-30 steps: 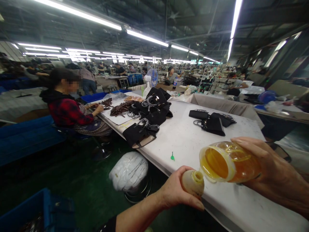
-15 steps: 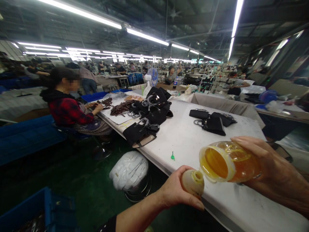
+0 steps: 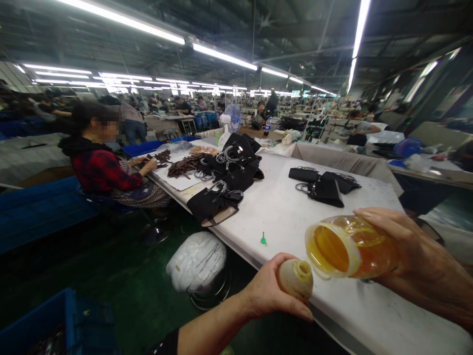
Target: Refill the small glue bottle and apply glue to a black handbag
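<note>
Closely curled, left hand around bottle, right hand gripping jar (tilted).

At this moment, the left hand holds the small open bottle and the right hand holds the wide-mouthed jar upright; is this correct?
Not upright: the head view shows the wide-mouthed jar tipped on its side. The right hand does hold it, and the left hand holds the small open bottle.
</note>
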